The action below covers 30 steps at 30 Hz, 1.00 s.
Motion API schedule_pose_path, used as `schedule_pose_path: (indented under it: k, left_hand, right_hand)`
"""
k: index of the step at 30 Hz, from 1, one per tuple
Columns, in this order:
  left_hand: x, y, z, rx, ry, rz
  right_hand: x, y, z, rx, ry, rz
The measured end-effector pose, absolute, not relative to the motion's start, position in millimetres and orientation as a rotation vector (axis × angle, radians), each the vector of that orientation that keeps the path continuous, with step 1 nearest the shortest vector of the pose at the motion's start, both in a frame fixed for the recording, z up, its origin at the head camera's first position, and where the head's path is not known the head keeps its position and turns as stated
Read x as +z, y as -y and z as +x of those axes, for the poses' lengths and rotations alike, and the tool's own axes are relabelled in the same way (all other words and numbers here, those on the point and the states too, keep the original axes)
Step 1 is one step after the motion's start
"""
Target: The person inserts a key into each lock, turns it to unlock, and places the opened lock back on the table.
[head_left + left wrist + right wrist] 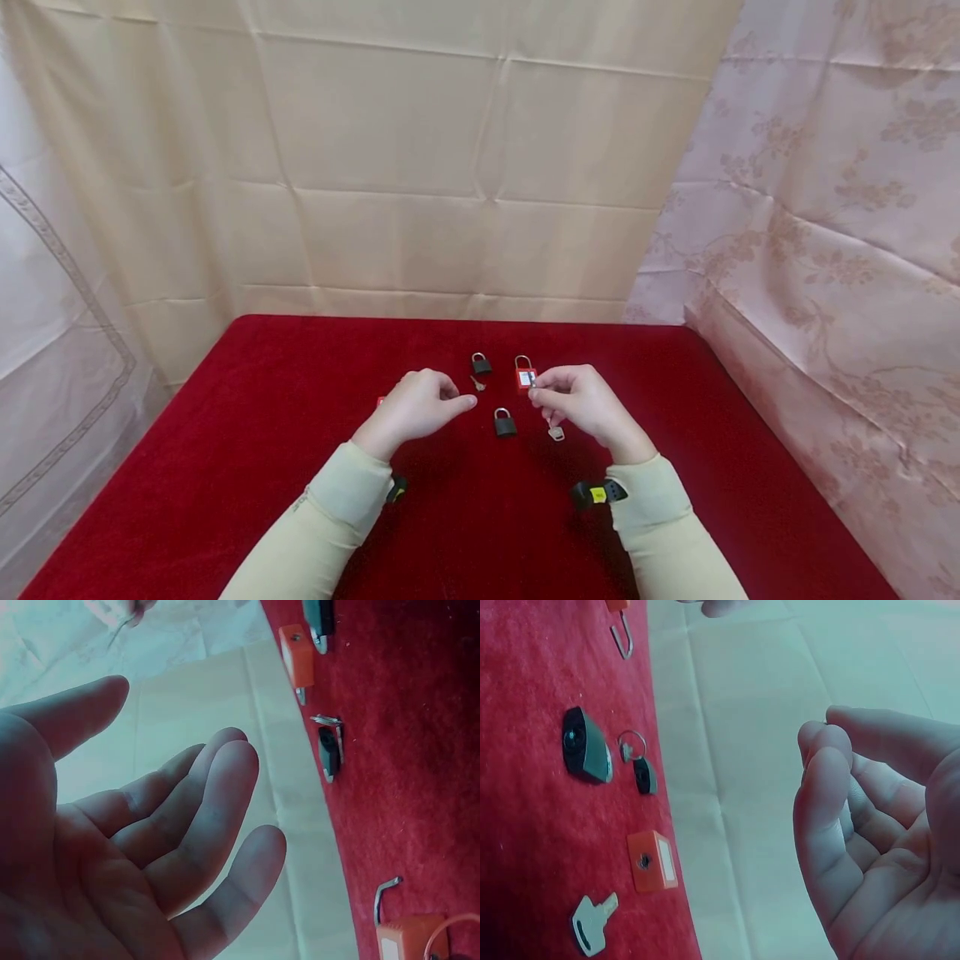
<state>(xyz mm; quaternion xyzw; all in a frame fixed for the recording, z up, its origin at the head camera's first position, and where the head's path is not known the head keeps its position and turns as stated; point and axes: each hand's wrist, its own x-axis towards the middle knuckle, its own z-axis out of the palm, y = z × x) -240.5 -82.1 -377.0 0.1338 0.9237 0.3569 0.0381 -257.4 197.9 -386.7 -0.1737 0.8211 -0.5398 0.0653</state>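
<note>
My left hand hovers over the cloth, palm bare in the left wrist view, its fingers loosely bent around nothing. Between thumb and forefinger, my right hand pinches a small thin metal key, mostly hidden by the fingertips. Just beyond those fingertips lies a red padlock with a white label. A black padlock lies between the hands, nearer to me. Below the right hand, a flat key rests on the cloth. Mostly covered by the left hand in the head view is another red padlock, its shackle unlatched.
Farther back lies a second black padlock, with keys on a ring beside it. A red cloth covers the table. Beige curtain hangs behind, and a floral one runs along the right edge.
</note>
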Motion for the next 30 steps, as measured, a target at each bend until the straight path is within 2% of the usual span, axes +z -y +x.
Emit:
schedule_pose_path:
  k: [18,30]
  left_hand:
    - [-405,37,-267,0.943,-2.801,0.450]
    - [-414,12,-274,0.826,-2.786,0.362]
  right_hand:
    - [-402,-227,-273,-1.689,-2.493,-0.344]
    - [-412,-236,-279,-1.666,-2.510,-0.265]
